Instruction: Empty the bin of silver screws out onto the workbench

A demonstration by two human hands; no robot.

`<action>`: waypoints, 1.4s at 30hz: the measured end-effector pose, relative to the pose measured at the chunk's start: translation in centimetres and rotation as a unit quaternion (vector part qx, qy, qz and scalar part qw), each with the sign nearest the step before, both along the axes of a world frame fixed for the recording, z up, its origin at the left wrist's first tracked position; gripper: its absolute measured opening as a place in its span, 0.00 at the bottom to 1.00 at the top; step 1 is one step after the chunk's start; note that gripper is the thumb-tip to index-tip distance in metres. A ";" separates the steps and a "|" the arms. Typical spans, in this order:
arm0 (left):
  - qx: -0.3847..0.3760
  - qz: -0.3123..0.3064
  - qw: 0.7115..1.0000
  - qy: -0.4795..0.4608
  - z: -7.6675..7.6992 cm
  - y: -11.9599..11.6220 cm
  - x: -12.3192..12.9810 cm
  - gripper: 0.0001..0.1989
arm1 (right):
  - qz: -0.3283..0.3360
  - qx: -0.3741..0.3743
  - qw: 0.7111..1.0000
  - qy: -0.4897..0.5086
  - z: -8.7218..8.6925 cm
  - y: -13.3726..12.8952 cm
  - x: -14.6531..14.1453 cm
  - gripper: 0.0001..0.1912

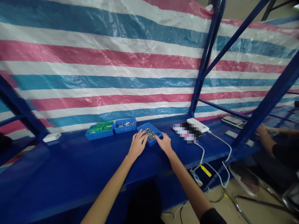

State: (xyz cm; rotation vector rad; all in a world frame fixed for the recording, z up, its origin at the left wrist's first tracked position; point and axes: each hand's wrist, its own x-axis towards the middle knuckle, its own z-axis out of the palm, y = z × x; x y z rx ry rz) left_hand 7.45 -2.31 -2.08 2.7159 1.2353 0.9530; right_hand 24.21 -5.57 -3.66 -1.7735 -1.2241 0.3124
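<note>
A small blue plastic bin [152, 142] of little metallic parts [149, 133] sits on the blue bench, turned at an angle between my hands. At its left side, my left hand [137, 143] lies with fingers stretched out and apart, the tips over the rim beside the parts. My right hand [164, 143] grips the bin's right corner, thumb at the rim; its other fingers are partly hidden. Further left stand a second blue bin [130, 127] with silvery pieces and a third blue bin [99, 135] with green pieces.
A phone [187, 132], blurred over, lies right of the bins beside a white power bank [198, 125] with a white cable [219, 137]. A white box [51, 137] is at left. Blue posts [206, 59] and striped sheeting [105, 59] stand behind. Another person's arm [266, 140] is at right.
</note>
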 end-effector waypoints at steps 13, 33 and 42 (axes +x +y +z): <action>-0.037 -0.016 0.998 -0.044 -0.5 2.7 -0.2 0.18 | 0.058 0.054 0.993 0.091 1.2 -0.9 -0.5 0.21; -0.076 -0.004 0.996 -0.041 0.1 2.5 0.0 0.17 | -0.080 -0.154 0.977 -0.123 2.2 -1.2 22.3 0.25; -0.069 -0.003 0.996 -0.048 -0.1 2.6 0.0 0.18 | 0.015 -0.057 0.982 -0.178 3.9 -0.1 11.4 0.21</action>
